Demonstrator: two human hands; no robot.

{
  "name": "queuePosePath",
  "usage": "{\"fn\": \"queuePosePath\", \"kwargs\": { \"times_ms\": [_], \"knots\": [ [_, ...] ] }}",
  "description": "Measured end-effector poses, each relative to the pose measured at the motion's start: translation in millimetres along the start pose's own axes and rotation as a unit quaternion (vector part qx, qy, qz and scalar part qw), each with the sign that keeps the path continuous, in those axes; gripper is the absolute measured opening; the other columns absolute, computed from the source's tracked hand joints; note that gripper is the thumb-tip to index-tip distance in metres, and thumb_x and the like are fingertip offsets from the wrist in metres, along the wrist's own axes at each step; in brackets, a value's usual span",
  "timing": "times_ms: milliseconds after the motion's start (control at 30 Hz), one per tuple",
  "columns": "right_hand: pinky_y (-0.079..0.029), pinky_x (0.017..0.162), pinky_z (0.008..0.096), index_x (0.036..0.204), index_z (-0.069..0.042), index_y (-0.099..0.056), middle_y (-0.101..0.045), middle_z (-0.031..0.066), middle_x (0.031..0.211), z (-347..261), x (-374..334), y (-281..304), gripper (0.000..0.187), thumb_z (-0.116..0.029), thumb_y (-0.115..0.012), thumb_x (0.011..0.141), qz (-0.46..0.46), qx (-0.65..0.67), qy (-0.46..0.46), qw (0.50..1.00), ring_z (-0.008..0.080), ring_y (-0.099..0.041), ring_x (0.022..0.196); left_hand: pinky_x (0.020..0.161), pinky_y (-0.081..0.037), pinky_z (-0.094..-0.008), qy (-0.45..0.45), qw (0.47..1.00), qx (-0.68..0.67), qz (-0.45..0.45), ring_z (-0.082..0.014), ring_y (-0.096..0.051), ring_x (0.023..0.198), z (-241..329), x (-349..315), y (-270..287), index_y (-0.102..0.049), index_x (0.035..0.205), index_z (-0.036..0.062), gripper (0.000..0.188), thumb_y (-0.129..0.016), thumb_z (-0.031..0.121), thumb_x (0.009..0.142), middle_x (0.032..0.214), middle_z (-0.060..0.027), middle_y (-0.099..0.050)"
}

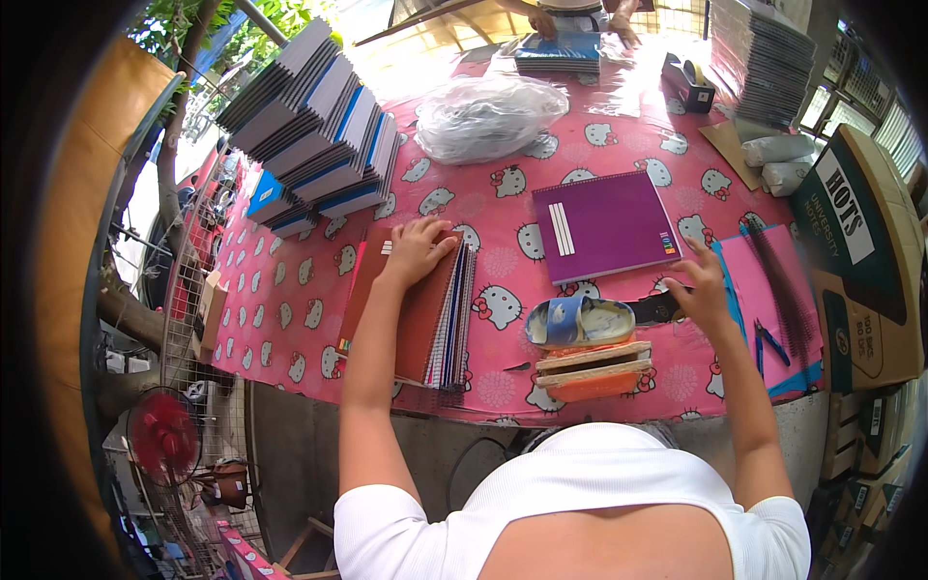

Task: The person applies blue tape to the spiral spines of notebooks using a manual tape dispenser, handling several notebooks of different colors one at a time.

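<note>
My left hand [422, 248] lies with its fingers stretched out on top of a stack of red-brown spiral notebooks [418, 309], at its upper end. To the right, my right hand [704, 288] is spread apart, by the lower right corner of a purple spiral notebook [609, 229]. Its thumb side is close to a short black piece [657, 307]; whether they touch I cannot tell. That piece adjoins a blue, slipper-like oblong thing [580, 322] with a worn pale middle. Just below it sits an orange block with wooden strips [594, 372].
Tall stacks of notebooks stand at the back left [319, 121] and back right [764, 63]. A crumpled clear plastic bag [491, 118] lies between. Blue-handled pliers [770, 343] rest on pink sheets [764, 261], beside a cardboard box [860, 261]. Across the table, another person's hands [543, 24] are at blue notebooks.
</note>
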State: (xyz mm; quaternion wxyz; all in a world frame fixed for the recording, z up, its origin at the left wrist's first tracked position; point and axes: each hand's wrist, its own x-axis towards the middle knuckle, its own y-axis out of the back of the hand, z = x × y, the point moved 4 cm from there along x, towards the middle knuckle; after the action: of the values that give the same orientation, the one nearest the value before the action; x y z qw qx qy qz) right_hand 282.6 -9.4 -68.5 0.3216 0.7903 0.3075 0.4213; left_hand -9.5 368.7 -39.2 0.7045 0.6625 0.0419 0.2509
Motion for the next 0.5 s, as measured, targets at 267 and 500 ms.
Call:
{"fn": "queuePosePath", "kwargs": {
  "times_ms": [267, 500],
  "knots": [
    [-0.042, 0.092, 0.0409, 0.102, -0.017, -0.068, -0.050, 0.0076, 0.121, -92.2, 73.6, -119.7, 0.034, -0.019, -0.074, 0.069, -0.257, 0.005, 0.284, 0.924, 0.0280, -0.047, 0.113, 0.105, -0.014, -0.0655, 0.125, 0.992, -0.016, 0.004, -0.0266, -0.045, 0.123, -2.5, -5.4, -8.0, -0.059, 0.119, 0.0156, 0.042, -0.051, 0.046, 0.091, 0.129, -0.0103, -0.050],
    [-0.050, 0.080, 0.0405, 0.101, -0.014, -0.070, -0.056, 0.0107, 0.111, -105.2, 91.3, -153.2, 0.033, -0.014, -0.071, 0.067, -0.406, -0.037, 0.300, 0.862, 0.0291, -0.056, 0.102, 0.108, -0.024, -0.0541, 0.096, 0.972, -0.193, 0.089, -0.0376, -0.037, 0.130, 76.7, -4.7, 54.1, -0.055, 0.125, 0.0113, 0.044, -0.062, 0.034, 0.088, 0.145, -0.0171, -0.034]
  ]
}}
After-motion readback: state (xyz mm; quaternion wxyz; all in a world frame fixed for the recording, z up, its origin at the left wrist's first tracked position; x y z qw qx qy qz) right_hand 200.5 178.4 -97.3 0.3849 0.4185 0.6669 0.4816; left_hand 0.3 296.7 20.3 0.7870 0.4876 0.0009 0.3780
